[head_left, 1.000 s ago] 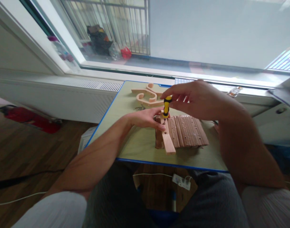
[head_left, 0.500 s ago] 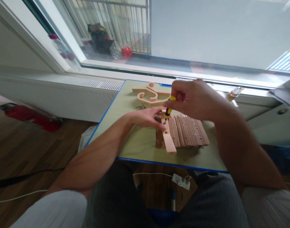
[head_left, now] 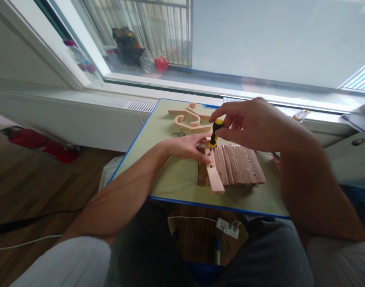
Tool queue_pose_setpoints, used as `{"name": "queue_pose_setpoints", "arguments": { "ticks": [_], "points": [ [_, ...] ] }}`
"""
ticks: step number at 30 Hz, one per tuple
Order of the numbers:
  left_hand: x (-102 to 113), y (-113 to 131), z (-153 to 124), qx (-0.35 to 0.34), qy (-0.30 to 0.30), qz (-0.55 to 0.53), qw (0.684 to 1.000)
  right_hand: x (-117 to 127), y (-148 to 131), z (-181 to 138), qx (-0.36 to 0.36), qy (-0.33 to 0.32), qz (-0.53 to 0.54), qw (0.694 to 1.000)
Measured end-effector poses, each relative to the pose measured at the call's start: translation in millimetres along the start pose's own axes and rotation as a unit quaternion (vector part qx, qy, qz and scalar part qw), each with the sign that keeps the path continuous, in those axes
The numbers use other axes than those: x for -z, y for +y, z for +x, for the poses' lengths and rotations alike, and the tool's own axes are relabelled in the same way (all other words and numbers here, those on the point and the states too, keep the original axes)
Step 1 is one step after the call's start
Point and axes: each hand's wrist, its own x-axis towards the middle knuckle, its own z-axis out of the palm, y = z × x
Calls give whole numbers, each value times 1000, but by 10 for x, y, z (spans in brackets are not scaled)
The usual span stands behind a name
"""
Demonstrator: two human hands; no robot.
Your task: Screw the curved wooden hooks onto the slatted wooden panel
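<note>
Just above the left hand [head_left: 187, 148], the right hand [head_left: 250, 122] is loosely holding one screwdriver [head_left: 217, 127], tip at what looks like one screw [head_left: 210, 153]. Left is pinching one wooden strip [head_left: 216, 181]; driving well is calling for aligned shaft, firm bracing, thumb clear. Under the hands, one cardboard slab [head_left: 240, 165] is lying; beyond left, apparently three curved wooden pieces [head_left: 200, 129] are resting near dark bits [head_left: 179, 134], uncountable.
</note>
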Motion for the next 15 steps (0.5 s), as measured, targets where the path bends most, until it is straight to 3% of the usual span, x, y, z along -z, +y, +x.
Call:
{"name": "queue_pose_setpoints", "arguments": {
  "ticks": [4,15],
  "points": [
    [-13,-2,-1,-3,5,2,1000,38,12,-16,26,-12,-13,1000],
    [-15,-28,-8,11,5,-16,1000,38,-26,-9,-30,0,-81,996]
  ]
}}
